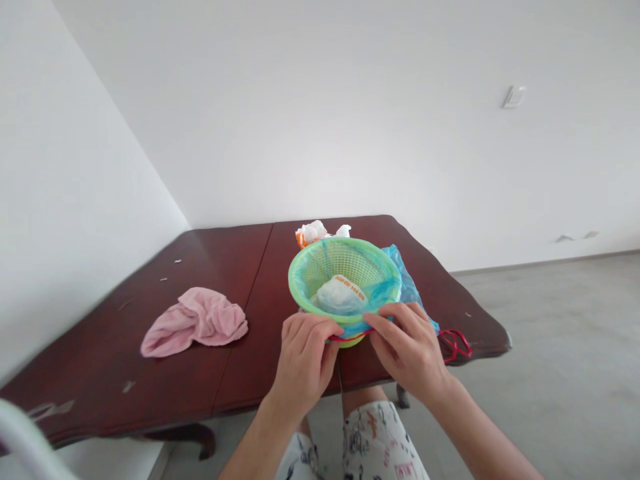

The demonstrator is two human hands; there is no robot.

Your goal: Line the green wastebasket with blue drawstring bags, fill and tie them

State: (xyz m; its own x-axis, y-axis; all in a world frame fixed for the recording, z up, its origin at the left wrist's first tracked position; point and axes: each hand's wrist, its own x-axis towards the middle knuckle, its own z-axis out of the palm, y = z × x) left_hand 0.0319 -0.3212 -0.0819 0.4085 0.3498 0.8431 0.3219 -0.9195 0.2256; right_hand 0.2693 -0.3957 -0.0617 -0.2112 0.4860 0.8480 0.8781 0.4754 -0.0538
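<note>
A light green perforated plastic basket (294, 280) stands near the table's front edge. Lining it is a thin blue drawstring garbage bag (404, 277), which drapes over the rim and hangs loose on the right. Its red drawstring (455, 345) runs along the near rim and loops out to the right. My left hand (306, 350) pinches the bag's edge at the near left of the rim. Across a small gap, my right hand (414, 348) grips the same edge, thumb and fingers closed. Inside the basket lies a crumpled white plastic bag (341, 293) with orange lettering.
The dark red wooden table (165, 393) has a crumpled pink cloth (195, 320) on its left half. Behind the basket lies another white and orange plastic bag (314, 233). A pale curved object (25, 440), partly cut off, intrudes at lower left. White walls stand behind and left.
</note>
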